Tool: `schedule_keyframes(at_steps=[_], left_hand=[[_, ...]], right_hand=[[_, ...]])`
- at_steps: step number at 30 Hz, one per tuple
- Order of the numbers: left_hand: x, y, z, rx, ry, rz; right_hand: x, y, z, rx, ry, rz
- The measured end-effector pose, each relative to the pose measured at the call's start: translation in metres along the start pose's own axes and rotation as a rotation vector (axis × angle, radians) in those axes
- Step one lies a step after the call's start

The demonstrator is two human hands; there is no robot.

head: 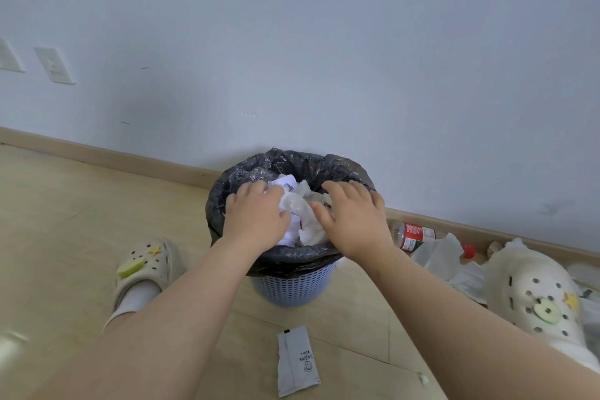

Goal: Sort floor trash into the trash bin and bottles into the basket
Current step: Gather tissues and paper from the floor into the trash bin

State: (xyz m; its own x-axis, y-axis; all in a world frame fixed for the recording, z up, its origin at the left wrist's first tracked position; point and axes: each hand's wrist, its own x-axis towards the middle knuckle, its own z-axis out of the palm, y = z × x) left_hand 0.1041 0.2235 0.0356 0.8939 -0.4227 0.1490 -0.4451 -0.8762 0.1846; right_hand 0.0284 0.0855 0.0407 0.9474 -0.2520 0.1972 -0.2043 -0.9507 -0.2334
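— What's on the left?

— A cream rubber clog with a yellow star charm, standing on the beige tile floor. Next comes the left hand, palm down on the crumpled white paper. Its fingers bend over the wad, but I can't tell whether they grip it or only press.

— And where is the paper?

— In the lavender perforated plastic trash bin, heaped level with the rim of its black bag liner. Nearer the camera, a grey-white flat sachet lies on the floor.

— The other hand?

— The right hand lies spread wide, fingers fairly straight, across the paper and the liner's edge, thumb touching the wad.

— Any bottles?

— Right of the bin, a clear plastic bottle with a red label lies on its side by the skirting, beside crumpled clear plastic film. A second cream clog is at the far right.
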Motion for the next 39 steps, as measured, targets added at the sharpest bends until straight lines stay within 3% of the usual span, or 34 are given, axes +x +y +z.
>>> schedule_keyframes(at_steps=[3,9,12,15,17,19,22,25,31,39], left_hand=[[-0.005,0.005,-0.011,-0.058,0.127,0.042],[-0.034,0.023,-0.032,-0.06,0.161,0.166],[-0.065,0.037,-0.031,-0.005,0.167,0.397],[-0.095,0.053,-0.02,0.104,-0.078,0.689],[-0.105,0.058,-0.004,0.193,-0.343,0.728],[-0.108,0.057,0.019,0.245,-0.543,0.676],[-0.11,0.045,0.06,0.232,-0.66,0.527],[-0.114,0.032,0.097,0.194,-0.625,0.397],[-0.129,0.016,0.15,0.085,-0.686,0.173],[-0.12,0.03,0.164,0.061,-0.587,0.143]], right_hand=[[-0.008,0.009,-0.009,0.054,0.092,-0.014],[-0.041,0.03,-0.033,0.047,0.083,0.032],[-0.07,0.042,-0.04,0.033,0.021,0.069],[-0.103,0.053,-0.028,0.05,-0.062,0.148],[-0.124,0.057,-0.007,0.082,-0.158,0.21],[-0.144,0.063,0.017,0.118,-0.261,0.262],[-0.167,0.073,0.052,0.118,-0.406,0.336],[-0.18,0.087,0.08,0.159,-0.465,0.457],[-0.193,0.11,0.108,0.236,-0.274,0.687],[-0.187,0.121,0.126,0.224,-0.281,0.636]])
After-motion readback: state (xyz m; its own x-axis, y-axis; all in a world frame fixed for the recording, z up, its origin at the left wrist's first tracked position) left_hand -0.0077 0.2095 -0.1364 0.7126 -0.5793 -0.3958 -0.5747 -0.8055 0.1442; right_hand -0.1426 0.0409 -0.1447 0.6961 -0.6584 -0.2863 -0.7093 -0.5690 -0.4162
